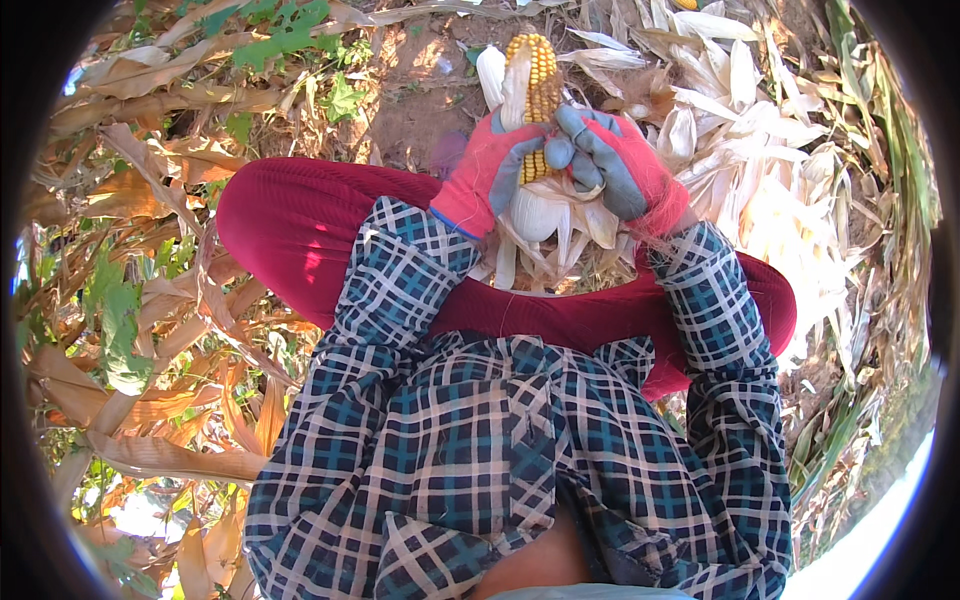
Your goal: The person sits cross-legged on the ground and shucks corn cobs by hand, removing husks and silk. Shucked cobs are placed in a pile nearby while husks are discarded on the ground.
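A partly husked ear of yellow corn (541, 71) points away from me, held up between both hands in front of my crossed legs. My left hand (491, 169), in a pink and grey work glove, grips the ear from its left side, with the thumb across the kernels. A strip of pale husk (515, 94) still lies along the cob above that thumb. On the ear's right side, my right hand (615, 161), gloved alike, has its fingers bunched at the husk; its fingertips partly hide the kernels. Peeled-back husk leaves (540, 214) hang below the cob's near end.
Loose pale corn husks (750, 150) are heaped on the ground to the right. Dry corn stalks and leaves (172, 300) lie thickly on the left among green leaves. Bare soil (409, 97) shows ahead. Part of another yellow ear (685, 4) appears at the top edge.
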A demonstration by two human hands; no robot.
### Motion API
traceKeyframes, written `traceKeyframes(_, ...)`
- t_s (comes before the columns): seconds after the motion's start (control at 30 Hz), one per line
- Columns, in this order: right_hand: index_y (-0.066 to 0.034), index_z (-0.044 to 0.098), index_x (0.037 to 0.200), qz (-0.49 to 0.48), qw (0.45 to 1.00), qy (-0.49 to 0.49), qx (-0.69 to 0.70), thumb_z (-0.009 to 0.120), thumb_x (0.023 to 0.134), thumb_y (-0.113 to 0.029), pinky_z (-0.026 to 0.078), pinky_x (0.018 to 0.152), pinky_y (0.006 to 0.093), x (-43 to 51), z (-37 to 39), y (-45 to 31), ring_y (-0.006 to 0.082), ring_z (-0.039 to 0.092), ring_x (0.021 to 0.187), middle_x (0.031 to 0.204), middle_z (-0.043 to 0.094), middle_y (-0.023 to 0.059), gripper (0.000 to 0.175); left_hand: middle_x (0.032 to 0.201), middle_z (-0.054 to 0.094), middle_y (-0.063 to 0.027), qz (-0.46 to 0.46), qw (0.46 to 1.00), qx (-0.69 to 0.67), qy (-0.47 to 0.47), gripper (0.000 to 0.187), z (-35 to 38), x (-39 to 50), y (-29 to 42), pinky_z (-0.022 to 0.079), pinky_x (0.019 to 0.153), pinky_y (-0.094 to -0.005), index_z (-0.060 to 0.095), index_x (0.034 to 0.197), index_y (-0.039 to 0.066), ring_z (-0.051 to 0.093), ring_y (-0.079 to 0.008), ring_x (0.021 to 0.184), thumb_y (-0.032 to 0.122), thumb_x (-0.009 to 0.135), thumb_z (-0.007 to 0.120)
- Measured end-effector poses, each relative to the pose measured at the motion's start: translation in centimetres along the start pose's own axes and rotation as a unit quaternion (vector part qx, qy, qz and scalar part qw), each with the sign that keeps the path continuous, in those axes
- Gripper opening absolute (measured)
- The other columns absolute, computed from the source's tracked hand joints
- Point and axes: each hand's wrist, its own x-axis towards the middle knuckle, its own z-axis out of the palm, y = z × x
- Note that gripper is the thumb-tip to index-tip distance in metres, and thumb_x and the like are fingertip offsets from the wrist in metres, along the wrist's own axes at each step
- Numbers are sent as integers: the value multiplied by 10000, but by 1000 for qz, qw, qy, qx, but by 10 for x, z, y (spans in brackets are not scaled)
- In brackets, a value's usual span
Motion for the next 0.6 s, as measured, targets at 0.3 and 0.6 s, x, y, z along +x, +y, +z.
traceKeyframes(0.3, -94, 671, 1059, 159, 884, -165, -408, 579, 913, -416, 511, 732, 367, 13, 10, 68, 232, 676, 819, 897, 714, 83, 365, 919, 656, -62, 157, 945, -96, 270, 330, -71, 46, 23, 529, 733, -327, 638, 1074, 23, 646, -170, 785, 199, 815, 745)
traceKeyframes(0.6, -26, 414, 1409, -66, 924, 139, -350, 814, 737, -419, 486, 964, 379, 26, 15, 71, 292, 611, 1158, 1273, 606, 188, 875, 977, 665, -58, -4, 975, -147, 164, 294, -18, 29, 4, 532, 777, -307, 655, 1104, 39, 651, -180, 848, 254, 903, 667)
